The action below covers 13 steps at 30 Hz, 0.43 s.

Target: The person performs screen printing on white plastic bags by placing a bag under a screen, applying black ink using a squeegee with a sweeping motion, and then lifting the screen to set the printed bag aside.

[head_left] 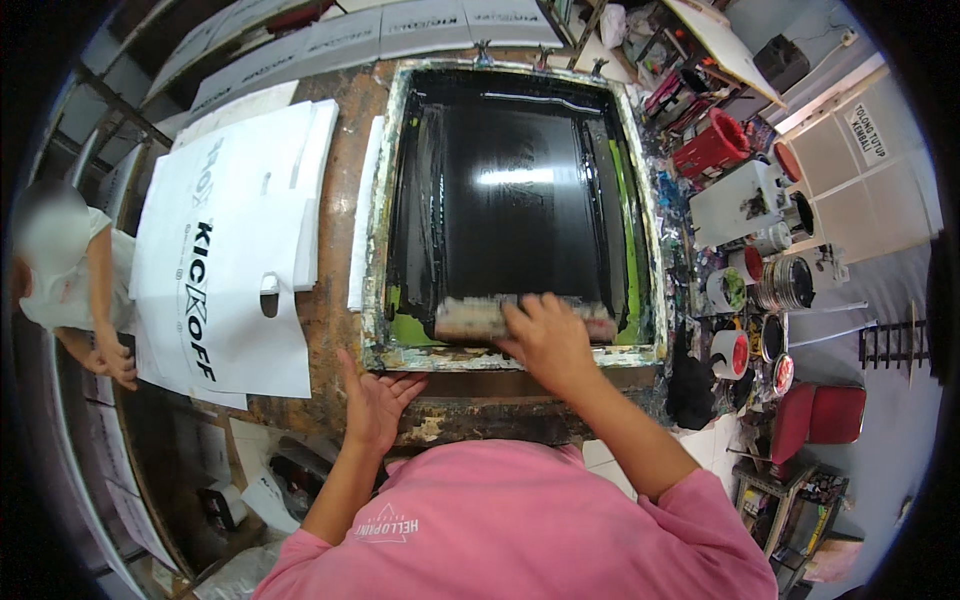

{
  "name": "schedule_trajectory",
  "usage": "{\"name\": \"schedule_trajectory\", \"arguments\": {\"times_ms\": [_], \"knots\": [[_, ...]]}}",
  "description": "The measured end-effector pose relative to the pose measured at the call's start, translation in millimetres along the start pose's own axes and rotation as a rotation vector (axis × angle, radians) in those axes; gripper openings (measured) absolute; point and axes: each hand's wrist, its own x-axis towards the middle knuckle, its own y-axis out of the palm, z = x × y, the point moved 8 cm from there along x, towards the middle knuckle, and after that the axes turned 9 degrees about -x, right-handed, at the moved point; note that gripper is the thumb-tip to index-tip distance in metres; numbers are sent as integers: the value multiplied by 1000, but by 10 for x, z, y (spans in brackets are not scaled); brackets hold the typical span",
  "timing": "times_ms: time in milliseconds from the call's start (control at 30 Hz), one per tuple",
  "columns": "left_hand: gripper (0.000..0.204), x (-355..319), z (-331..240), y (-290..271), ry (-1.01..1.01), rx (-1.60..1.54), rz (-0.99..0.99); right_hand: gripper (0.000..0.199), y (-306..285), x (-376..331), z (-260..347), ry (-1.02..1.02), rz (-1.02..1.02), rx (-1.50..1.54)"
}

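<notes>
A screen-printing frame [653, 262] with a paint-crusted rim lies on a worn wooden table [335, 190]. Wet black ink [505, 235] coats most of its mesh, and green strips show along the sides. My right hand [552, 345] is closed on a wide squeegee [468, 320], which lies across the near end of the mesh. Beside the frame's near left corner, my left hand [376, 405] has its thumb and fingers spread, with the fingertips at or under the near rim. Whether those fingertips touch the rim, I cannot tell.
White printed bags [235, 190] are stacked left of the frame. Another person [75, 265] stands at the far left beside them. Ink tubs [728, 290] and a red bucket [712, 145] crowd the right side. A red chair [815, 415] stands at lower right.
</notes>
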Motion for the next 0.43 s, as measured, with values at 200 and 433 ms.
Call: {"name": "schedule_trajectory", "arguments": {"times_ms": [200,433], "knots": [[118,-46,-36,40,10,63,-106,36,286,1275,-836,-42,-150,-59],[110,-119,22,9,51,73,-93,39,497,2741,-1737,-7,-56,-149]]}}
